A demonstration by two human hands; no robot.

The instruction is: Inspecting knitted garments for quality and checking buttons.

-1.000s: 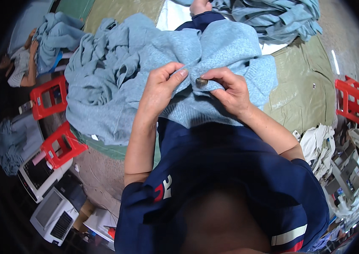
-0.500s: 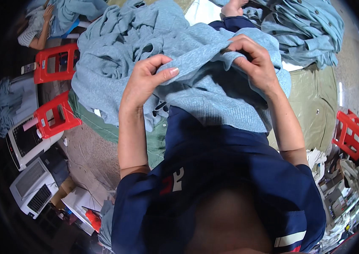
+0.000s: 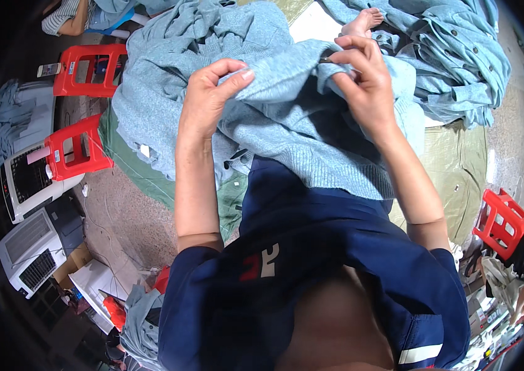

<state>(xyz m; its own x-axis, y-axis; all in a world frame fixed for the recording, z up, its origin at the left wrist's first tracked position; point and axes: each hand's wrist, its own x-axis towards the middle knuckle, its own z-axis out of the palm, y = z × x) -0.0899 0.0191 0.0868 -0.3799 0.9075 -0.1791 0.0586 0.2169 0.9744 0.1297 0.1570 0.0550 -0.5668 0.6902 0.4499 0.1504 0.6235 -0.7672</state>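
Note:
A light blue knitted cardigan (image 3: 311, 139) with a ribbed lower edge lies across my lap, one strip of it lifted and stretched between my hands. At the strip's left end, my left hand (image 3: 207, 99) pinches the knit between thumb and fingers. My right hand (image 3: 367, 83) grips the other end, its thumb under a folded bit of fabric and its upper fingers partly raised. Close to those fingertips shows a small dark button (image 3: 325, 60). Below the strip the cloth hangs in a shaded hollow, so its inside cannot be made out.
More blue knitwear (image 3: 169, 74) is heaped at the left, and buttoned cardigans (image 3: 454, 55) are piled at the far right. Red stools (image 3: 79, 148) stand left, another red stool (image 3: 502, 222) right. White machines (image 3: 32, 250) sit lower left. A person's striped sleeve (image 3: 61, 18) shows far left.
The head view has shifted a little. My right fingers have lifted and spread somewhat, and the strip of knit is held slightly higher. My left hand keeps its pinch.

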